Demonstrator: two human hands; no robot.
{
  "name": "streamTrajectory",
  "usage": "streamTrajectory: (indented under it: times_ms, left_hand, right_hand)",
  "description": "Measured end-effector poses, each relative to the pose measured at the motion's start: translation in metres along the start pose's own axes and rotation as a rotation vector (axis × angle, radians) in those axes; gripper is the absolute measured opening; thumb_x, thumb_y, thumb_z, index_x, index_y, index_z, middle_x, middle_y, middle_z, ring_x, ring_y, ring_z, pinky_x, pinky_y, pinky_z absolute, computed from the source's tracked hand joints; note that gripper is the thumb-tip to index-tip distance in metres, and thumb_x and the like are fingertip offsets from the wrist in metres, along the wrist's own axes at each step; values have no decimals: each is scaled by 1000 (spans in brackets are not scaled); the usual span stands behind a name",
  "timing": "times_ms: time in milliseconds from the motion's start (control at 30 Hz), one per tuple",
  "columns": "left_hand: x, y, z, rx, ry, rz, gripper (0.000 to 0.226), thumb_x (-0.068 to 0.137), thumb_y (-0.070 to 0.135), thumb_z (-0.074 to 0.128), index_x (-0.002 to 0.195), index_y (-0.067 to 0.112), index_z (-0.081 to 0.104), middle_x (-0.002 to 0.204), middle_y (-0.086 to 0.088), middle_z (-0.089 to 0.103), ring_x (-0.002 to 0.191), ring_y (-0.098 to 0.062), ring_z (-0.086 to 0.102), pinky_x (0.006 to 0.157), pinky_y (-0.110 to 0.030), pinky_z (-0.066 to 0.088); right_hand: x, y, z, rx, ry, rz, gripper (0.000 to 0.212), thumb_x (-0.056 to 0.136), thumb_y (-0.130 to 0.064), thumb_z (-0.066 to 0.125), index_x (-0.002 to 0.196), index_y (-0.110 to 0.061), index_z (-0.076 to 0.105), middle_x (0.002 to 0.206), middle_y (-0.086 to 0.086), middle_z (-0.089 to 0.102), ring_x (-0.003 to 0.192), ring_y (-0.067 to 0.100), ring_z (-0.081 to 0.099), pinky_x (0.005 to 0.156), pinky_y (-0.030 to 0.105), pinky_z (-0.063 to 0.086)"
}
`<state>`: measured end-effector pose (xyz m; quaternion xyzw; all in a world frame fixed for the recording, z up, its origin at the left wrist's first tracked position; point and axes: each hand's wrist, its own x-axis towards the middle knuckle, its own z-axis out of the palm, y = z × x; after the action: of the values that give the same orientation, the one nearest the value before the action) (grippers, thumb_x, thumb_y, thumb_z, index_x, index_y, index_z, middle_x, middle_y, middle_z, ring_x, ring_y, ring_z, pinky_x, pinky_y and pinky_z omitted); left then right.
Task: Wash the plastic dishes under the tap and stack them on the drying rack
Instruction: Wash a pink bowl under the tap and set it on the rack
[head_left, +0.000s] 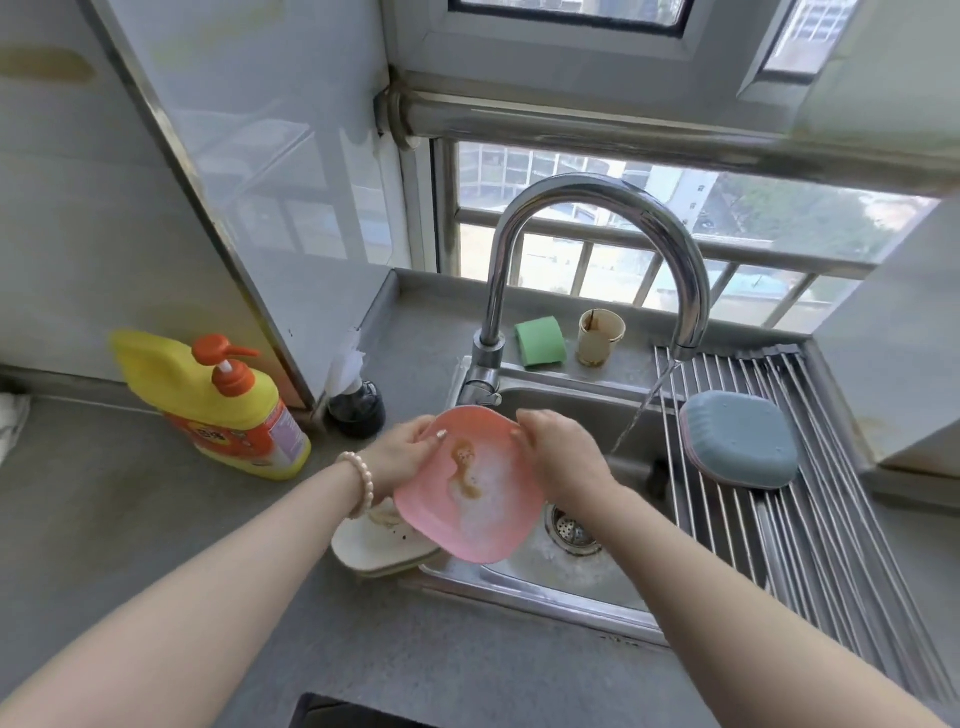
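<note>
A pink plastic dish (470, 488) with foam and a brown stain is held tilted over the left side of the steel sink (571, 577). My left hand (402, 449) grips its left rim, thumb on the inside. My right hand (563, 452) grips its upper right rim. The tap (597, 218) runs, and its stream (641, 410) falls to the right of the dish without touching it. Upside down on the roll-up drying rack (810, 519) lie a blue dish (740, 436) and a pink one under it. Cream dishes (374, 545) are stacked on the counter left of the sink.
A yellow detergent bottle (228, 410) with an orange pump and a small dark bottle (356, 408) stand on the counter at left. A green sponge (539, 342) and a beige cup (600, 336) sit on the ledge behind the sink. The drain strainer (571, 530) shows in the basin.
</note>
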<state>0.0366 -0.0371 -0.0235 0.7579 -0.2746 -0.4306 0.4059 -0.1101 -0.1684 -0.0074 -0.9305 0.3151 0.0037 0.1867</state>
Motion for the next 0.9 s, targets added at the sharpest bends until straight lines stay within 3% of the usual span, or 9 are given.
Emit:
streamTrajectory:
  times_ms: [100, 200, 267, 333, 400, 533, 633, 733, 900]
  left_hand:
    - [3, -3, 19, -134, 72, -30, 19, 102, 19, 39, 111, 16, 56, 102, -9, 65, 92, -21, 61, 85, -36, 51]
    - [5, -3, 28, -179, 138, -27, 20, 102, 19, 37, 111, 18, 54, 94, -4, 63, 91, -22, 59, 81, -33, 50]
    - [6, -5, 35, -175, 157, -34, 21, 103, 23, 35, 111, 23, 54, 96, -4, 64, 93, -24, 60, 89, -40, 51]
    - [5, -2, 47, -198, 161, -42, 24, 103, 28, 34, 115, 22, 53, 104, -7, 65, 96, -25, 60, 94, -43, 49]
    - [4, -2, 61, -209, 180, -42, 27, 102, 29, 33, 118, 19, 53, 117, -6, 62, 103, -22, 55, 92, -25, 46]
    - [-14, 11, 67, -334, 226, -93, 34, 103, 25, 32, 122, 9, 55, 100, -1, 62, 91, -12, 50, 56, -1, 37]
    - [-8, 7, 67, -402, 264, -132, 42, 104, 27, 29, 141, 12, 40, 135, -12, 51, 109, -19, 49, 64, -9, 40]
    - [-6, 9, 80, -435, 193, -83, 44, 104, 27, 27, 143, 10, 35, 138, -2, 43, 125, -17, 42, 93, -14, 33]
    - [0, 10, 70, -472, 177, -89, 54, 95, 47, 33, 136, 14, 45, 132, -9, 55, 117, -21, 54, 103, -33, 41]
  right_hand:
    - [-32, -12, 14, -186, -100, -243, 72, 95, -53, 10, 150, -8, 20, 159, 12, 12, 147, 27, 9, 118, 40, 5]
    - [-65, -4, 28, -259, -260, -488, 94, 90, -63, -11, 129, -9, 55, 145, 13, 43, 132, 32, 41, 110, 43, 30]
    - [-66, 4, 25, -309, -261, -404, 108, 81, -68, -20, 131, -5, 53, 145, 16, 43, 132, 33, 41, 111, 43, 29]
    - [-51, 6, 23, -336, -296, -236, 118, 62, -71, -25, 150, -3, 17, 157, 18, 15, 145, 31, 13, 118, 42, 6]
    - [-35, -4, 25, -275, -325, -167, 116, 58, -71, -23, 152, -8, -1, 159, 15, -3, 147, 27, -5, 117, 40, -6]
    - [-45, -9, 27, -82, -529, -378, 76, 92, -61, 4, 153, -15, 0, 160, 5, -6, 146, 19, -11, 117, 36, -11]
    - [-58, 10, 18, -187, -540, -390, 88, 82, -69, -2, 153, -18, 6, 160, 2, -2, 147, 18, -7, 119, 36, -3]
    - [-37, 15, 19, -246, -370, -126, 111, 62, -76, -14, 152, -12, -2, 159, 7, -11, 146, 22, -13, 118, 38, -2]
    - [-56, -5, 16, -22, -547, -357, 68, 98, -55, 12, 153, -17, -4, 160, 3, -7, 145, 14, -15, 118, 31, -11]
